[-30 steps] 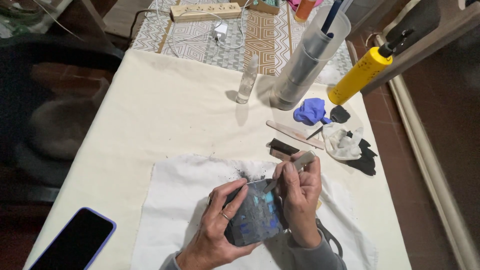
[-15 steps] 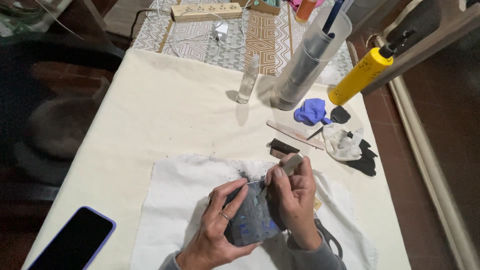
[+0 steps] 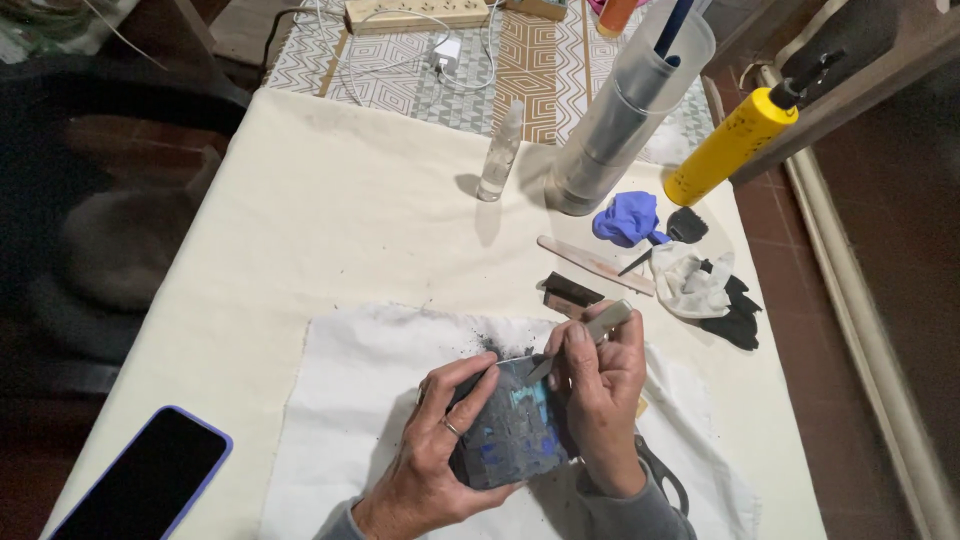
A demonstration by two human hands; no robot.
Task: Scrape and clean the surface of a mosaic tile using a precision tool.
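Warm, moderately dim indoor light from above. The small clear bottle (image 3: 500, 152) and tall plastic cup (image 3: 622, 115) cast short soft shadows toward the viewer. Corners darken; focus is sharp, with slight wide-angle stretching at edges.

Screen: one smartphone (image 3: 148, 478) at lower left of the frame, flat on the counter (image 3: 330, 250) — rectangular, rounded corners, black unlit display, lilac case edge.

Container: one yellow cylindrical bottle (image 3: 732, 146) with a black nozzle at upper right, tilted — dark speckled print on its side, too small to tell.
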